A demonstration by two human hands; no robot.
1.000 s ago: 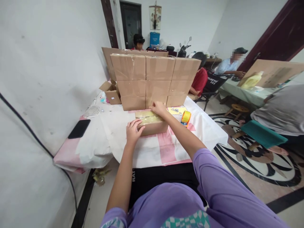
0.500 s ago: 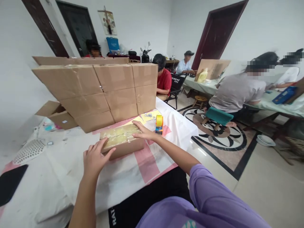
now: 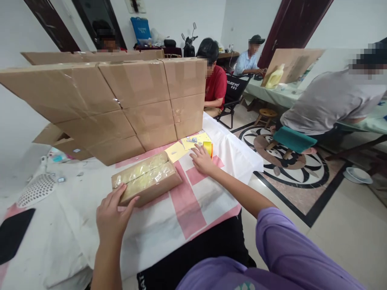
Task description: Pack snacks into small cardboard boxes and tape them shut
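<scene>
A small cardboard box [image 3: 151,181] with clear tape over its top lies on the white and pink table cover [image 3: 193,201]. My left hand [image 3: 111,215] rests against the box's near left corner, fingers spread around the edge. My right hand [image 3: 202,159] has its fingers on a yellow tape dispenser [image 3: 208,148] to the right of the box, fingers curved over it. Whether it grips the dispenser is unclear.
A wall of stacked sealed cartons [image 3: 121,100] stands behind the box. An open carton [image 3: 60,141] sits at the left, with a white perforated object [image 3: 36,189] and a black phone [image 3: 13,233]. Yellow sheets [image 3: 184,146] lie by the dispenser. Several people sit at tables to the right.
My right hand left the box top and moved right to the yellow tape dispenser. My left hand stayed at the box's near corner. The view swung right and closer.
</scene>
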